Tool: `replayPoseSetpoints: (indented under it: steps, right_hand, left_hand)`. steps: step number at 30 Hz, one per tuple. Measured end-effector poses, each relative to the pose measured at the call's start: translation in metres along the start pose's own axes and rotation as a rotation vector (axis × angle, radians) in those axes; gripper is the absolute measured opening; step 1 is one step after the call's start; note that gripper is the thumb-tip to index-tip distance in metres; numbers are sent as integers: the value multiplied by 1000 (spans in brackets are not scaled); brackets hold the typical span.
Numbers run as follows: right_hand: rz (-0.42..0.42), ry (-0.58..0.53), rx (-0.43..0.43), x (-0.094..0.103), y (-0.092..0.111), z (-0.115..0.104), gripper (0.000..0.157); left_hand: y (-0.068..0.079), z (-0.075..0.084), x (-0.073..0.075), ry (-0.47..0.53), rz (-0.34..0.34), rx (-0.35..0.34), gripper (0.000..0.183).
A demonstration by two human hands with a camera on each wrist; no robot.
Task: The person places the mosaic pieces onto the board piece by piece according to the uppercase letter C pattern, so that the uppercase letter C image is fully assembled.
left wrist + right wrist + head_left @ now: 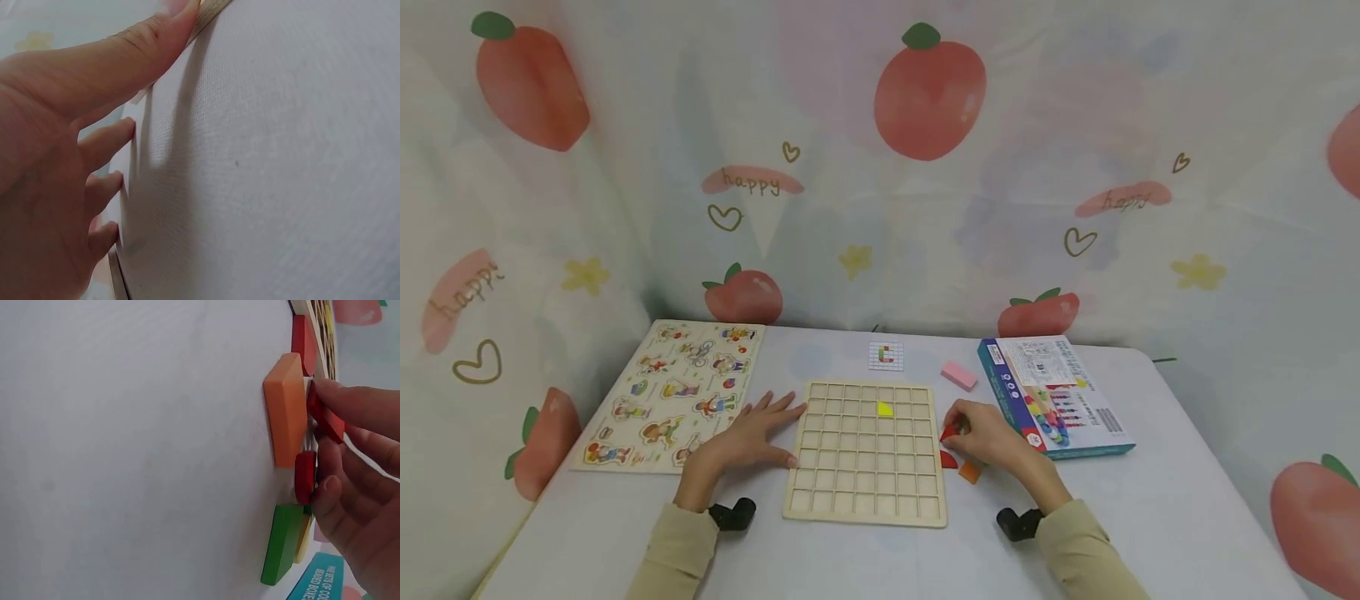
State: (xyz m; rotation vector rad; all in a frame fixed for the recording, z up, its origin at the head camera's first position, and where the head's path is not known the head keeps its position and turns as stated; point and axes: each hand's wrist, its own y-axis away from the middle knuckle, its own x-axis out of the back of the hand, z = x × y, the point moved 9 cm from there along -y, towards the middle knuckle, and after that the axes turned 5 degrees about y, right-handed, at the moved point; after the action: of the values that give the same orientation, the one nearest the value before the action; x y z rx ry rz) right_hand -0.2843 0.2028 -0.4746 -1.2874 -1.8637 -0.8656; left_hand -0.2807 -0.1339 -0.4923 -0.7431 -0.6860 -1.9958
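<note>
A square wooden grid board (865, 522) lies on the table with one yellow piece (885, 409) in an upper cell. Along its left edge my left hand (751, 437) rests with fingers spread and fairly straight, thumb and fingertips at the rim. Beside the right edge, my right hand (991, 433) pinches a red block (325, 415) between thumb and fingers, tilted in the right wrist view. Around that hand lie an orange block (286, 412), a second red block (303, 344) next to the board, another red block (305, 477) and a green block (281, 544).
Behind the board lies a small pattern card (886, 356), with a pink block (958, 375) to its right. A blue and white box (1075, 396) stands at the right. On the left is a wooden picture puzzle (625, 433), partly under my left forearm. A printed cloth hangs behind.
</note>
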Motion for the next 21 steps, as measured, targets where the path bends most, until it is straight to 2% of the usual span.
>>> replayPoseSetpoints:
  steps: [9, 13, 21]
  right_hand:
    - [33, -59, 46, 1, -3, -8, 9]
    - [44, -81, 29, 3, -5, -7, 12]
    - [116, -105, 56, 16, -7, -8, 20]
  left_hand:
    - [-2, 0, 0, 15, -6, -4, 94]
    - [-1, -2, -1, 10, -1, -4, 94]
    - [-2, -1, -1, 27, 6, 0, 94]
